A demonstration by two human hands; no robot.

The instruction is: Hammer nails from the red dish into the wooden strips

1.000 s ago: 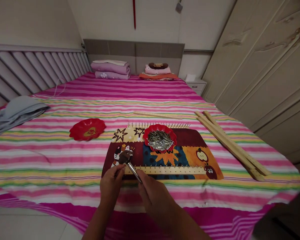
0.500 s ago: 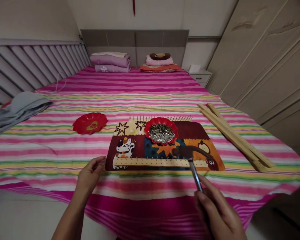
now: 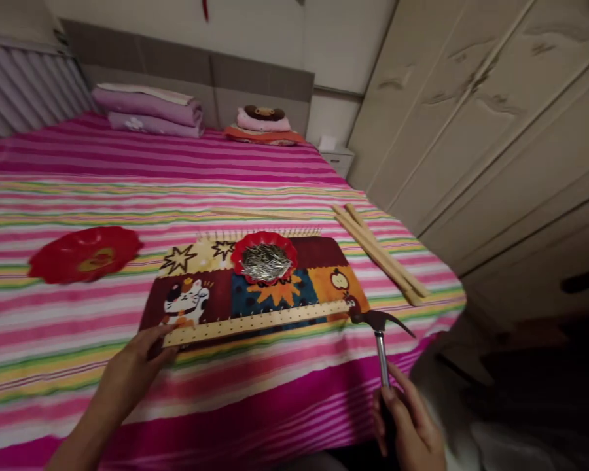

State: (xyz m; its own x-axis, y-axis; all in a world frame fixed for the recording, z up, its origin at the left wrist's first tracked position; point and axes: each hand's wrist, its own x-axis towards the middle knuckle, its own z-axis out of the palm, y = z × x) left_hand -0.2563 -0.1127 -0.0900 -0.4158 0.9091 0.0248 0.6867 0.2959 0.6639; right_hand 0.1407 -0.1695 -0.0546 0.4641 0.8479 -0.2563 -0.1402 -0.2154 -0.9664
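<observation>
My right hand (image 3: 408,425) is closed round the handle of a small claw hammer (image 3: 379,327), whose dark head hangs just past the right end of a wooden strip (image 3: 260,322) studded with nails. My left hand (image 3: 127,373) rests at that strip's left end, fingers curled on the edge of a patchwork cartoon mat (image 3: 319,275). On the mat's far side stands a red dish (image 3: 264,259) full of small nails, and behind it lies a second nailed strip (image 3: 211,235).
All this lies on a bed with a pink striped sheet (image 3: 127,183). A second red dish (image 3: 83,252) sits at the left. Several plain wooden strips (image 3: 380,255) lie at the right edge. Folded bedding (image 3: 147,108) is at the headboard; wardrobe doors (image 3: 495,131) stand right.
The view has swung right. My right hand has carried the hammer from the strip's left end to beyond its right end. My left hand has let go of the nail and settled on the strip's left end.
</observation>
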